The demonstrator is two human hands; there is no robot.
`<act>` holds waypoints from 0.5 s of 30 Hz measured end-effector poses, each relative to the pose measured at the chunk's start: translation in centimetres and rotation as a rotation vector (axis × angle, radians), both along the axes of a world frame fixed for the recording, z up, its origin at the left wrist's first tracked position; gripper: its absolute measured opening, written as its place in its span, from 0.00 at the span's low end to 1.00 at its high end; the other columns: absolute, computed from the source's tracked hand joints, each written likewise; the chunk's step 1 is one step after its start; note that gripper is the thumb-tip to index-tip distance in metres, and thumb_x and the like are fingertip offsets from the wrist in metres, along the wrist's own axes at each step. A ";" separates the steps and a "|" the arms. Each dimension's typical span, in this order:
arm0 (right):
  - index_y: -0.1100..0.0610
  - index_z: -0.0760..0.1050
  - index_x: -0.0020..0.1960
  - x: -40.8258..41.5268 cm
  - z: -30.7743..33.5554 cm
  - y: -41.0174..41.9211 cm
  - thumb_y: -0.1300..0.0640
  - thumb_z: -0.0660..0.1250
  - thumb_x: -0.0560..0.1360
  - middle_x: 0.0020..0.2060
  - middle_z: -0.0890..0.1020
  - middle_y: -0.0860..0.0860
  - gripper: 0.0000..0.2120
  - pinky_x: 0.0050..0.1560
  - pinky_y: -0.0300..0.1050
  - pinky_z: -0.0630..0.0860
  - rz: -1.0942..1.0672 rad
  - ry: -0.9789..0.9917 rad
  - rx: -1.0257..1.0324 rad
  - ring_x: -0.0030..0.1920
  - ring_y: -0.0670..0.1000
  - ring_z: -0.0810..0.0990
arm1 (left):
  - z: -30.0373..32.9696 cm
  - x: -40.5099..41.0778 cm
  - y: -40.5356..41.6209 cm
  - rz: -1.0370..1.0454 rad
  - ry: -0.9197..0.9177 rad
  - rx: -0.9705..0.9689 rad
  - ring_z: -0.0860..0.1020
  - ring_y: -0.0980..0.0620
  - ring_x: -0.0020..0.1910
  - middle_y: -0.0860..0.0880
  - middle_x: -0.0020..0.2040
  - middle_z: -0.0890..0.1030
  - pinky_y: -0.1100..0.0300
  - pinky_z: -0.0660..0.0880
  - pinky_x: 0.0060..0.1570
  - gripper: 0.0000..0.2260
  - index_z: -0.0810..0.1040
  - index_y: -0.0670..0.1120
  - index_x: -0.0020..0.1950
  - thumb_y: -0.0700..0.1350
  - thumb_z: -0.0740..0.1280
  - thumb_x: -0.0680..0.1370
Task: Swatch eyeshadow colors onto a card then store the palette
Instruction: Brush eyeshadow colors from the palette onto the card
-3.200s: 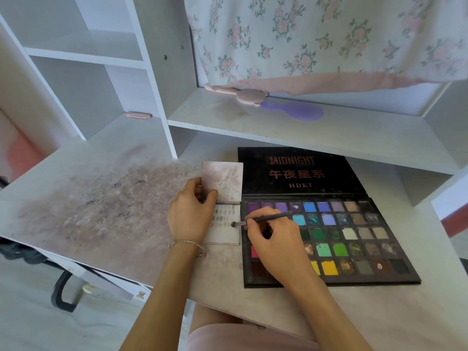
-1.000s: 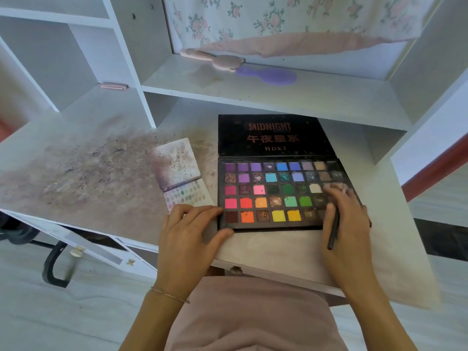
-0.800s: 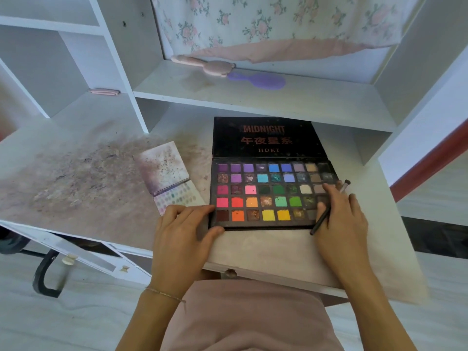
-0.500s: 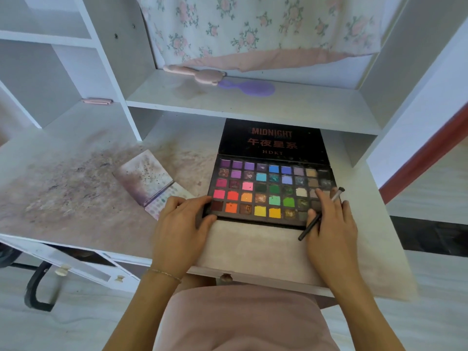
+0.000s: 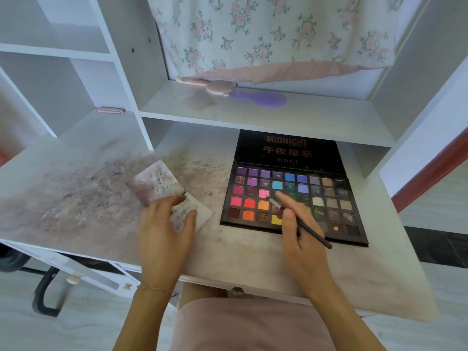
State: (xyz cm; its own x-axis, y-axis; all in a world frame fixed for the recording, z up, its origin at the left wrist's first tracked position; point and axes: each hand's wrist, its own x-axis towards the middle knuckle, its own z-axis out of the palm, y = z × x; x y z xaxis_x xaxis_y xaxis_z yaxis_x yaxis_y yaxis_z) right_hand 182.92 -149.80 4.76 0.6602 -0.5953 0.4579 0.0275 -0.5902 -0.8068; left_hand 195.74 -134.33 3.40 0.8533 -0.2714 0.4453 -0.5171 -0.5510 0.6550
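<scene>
I see the right hand [image 5: 301, 231] pinch the brush [image 5: 304, 225], tip far-left on the open palette [image 5: 293, 198]. The left hand [image 5: 164, 231], fingers spread, rests on the card [image 5: 182, 198].

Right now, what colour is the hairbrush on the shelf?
Purple; the hairbrush shows clearly in the head view.

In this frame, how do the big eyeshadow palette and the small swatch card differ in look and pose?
The palette is large and black, with rows of bright pans; the card is small, pale and smudged, with faint swatches. The palette lies square to the desk edge; the card lies askew. The right hand holds a brush over the palette, while the left hand reaches over the card. Both lie open on the desk.
</scene>
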 end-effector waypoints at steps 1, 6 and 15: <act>0.43 0.70 0.56 0.6 0.1 0.4 0.51 0.54 0.77 0.47 0.76 0.37 0.11 0.48 0.26 0.70 0.025 -0.011 0.049 0.49 0.36 0.75 | -0.1 0.6 0.7 0.082 0.059 -0.061 0.73 0.43 0.51 0.43 0.51 0.76 0.58 0.66 0.49 0.14 0.75 0.41 0.55 0.41 0.71 0.71; 0.46 0.73 0.46 3.0 0.0 1.3 0.66 0.62 0.75 0.38 0.76 0.45 0.14 0.36 0.32 0.71 0.086 0.029 0.151 0.38 0.45 0.74 | 0.0 3.5 2.1 0.232 0.307 -0.236 0.72 0.49 0.54 0.46 0.61 0.69 0.55 0.70 0.52 0.28 0.63 0.41 0.68 0.44 0.70 0.72; 0.42 0.72 0.44 4.5 -0.7 1.5 0.64 0.63 0.74 0.37 0.78 0.43 0.15 0.38 0.35 0.76 -0.006 0.081 0.228 0.39 0.44 0.78 | 1.1 8.5 -1.0 -0.015 0.382 -0.265 0.68 0.62 0.25 0.50 0.29 0.70 0.72 0.64 0.24 0.12 0.69 0.44 0.33 0.41 0.64 0.76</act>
State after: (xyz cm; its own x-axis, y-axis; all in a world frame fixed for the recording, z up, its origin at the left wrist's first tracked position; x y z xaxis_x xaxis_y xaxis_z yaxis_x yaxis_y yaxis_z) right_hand 187.45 -148.30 4.02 0.6854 -0.6814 0.2570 -0.0455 -0.3923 -0.9187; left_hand 204.28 -135.34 4.55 0.9666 -0.2041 0.1552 -0.2177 -0.3333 0.9173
